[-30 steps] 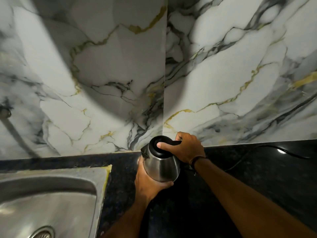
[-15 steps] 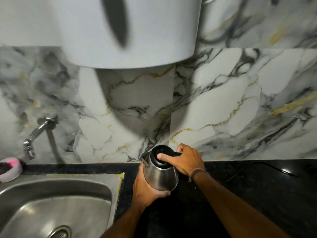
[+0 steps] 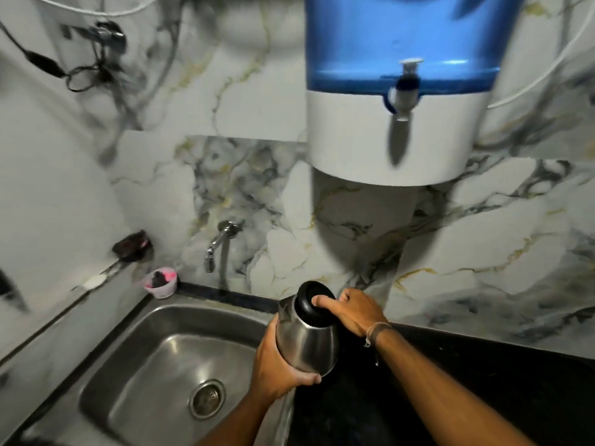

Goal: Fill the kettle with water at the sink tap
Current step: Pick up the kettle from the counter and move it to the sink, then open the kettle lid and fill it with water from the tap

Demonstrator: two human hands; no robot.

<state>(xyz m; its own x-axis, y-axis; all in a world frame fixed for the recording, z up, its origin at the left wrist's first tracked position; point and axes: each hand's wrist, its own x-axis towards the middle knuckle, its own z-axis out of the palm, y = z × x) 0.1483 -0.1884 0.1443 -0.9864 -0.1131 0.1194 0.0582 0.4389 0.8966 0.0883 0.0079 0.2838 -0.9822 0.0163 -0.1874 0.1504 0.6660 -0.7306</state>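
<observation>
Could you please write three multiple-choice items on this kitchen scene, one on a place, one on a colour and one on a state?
1. Where is the wall tap?
A. above the sink
B. above the black counter
C. on the purifier

2. What colour is the purifier tank?
A. red
B. blue
C. green

3. How is the kettle?
A. standing in the sink
B. lying on the counter
C. held by both hands, lid shut

Answers: 1 A, it juts over the basin's back edge. 2 B, its upper half is blue. 3 C, the left hand cups the body and the right hand rests on the lid.
</observation>
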